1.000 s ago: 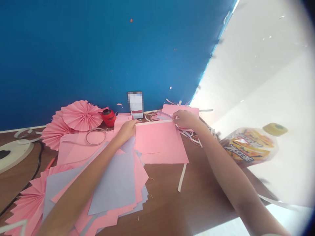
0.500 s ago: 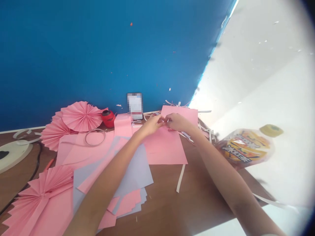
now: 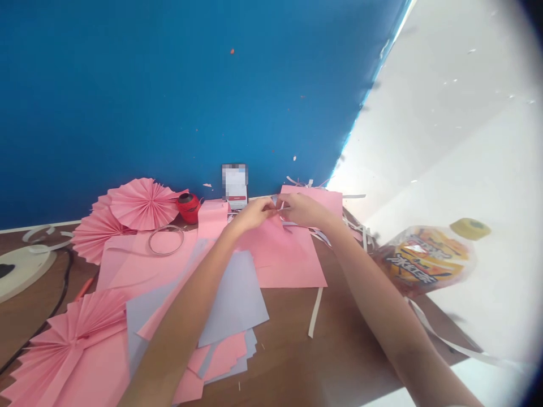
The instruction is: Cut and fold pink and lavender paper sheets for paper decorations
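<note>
Thin paper strip [image 3: 283, 208] clamped between fingers of left hand [image 3: 253, 213] and right hand [image 3: 302, 210], above pink paper sheet [image 3: 292, 263].

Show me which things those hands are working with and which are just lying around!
Working with:
left hand
right hand
thin paper strip, pinched between them
pink paper sheet, under the hands

Lying around:
pink paper fans
red round object
printed plastic bag
yellow tape roll

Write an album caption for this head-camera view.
Left hand and right hand pinch a strip above pink paper, near pleated fans.
</note>
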Demonstrator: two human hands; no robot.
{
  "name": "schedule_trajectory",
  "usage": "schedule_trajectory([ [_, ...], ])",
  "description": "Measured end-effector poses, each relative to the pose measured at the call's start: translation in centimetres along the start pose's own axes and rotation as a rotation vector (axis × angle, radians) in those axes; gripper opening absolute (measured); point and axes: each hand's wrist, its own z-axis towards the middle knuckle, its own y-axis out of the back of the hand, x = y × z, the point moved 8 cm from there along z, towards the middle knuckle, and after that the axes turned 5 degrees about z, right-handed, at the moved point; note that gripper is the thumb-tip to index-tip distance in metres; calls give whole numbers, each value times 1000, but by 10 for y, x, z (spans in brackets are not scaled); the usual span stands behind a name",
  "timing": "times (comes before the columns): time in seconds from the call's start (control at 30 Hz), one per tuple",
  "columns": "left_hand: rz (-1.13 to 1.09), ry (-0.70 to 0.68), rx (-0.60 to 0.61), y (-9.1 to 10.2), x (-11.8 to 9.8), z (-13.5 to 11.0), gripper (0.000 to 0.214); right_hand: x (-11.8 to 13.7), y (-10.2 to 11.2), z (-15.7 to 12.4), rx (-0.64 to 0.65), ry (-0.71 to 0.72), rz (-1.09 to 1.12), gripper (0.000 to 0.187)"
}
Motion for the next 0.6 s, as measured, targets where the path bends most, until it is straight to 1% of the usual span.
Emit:
schedule_trajectory([
  [0.07, -9, 17, -3, 4, -2, -2, 21, 3, 4, -1, -28, -1, -27, 18],
  [0.17, -41, 10, 21, 5, -10, -5, 24, 6, 9, -4, -70, 7, -47, 19],
  [0.3, -98, 34, 7, 4, -13, -6, 23, 10, 9, -4, -110, 57, -82, 20],
  [0.47, -275, 43, 25, 2, -10, -5, 27, 8, 6, -2, -135, 114, -57, 21],
  [0.6, -419, 85, 21, 1, -6, -7, 26, 10, 13, -4, -193, 192, -13, 19],
])
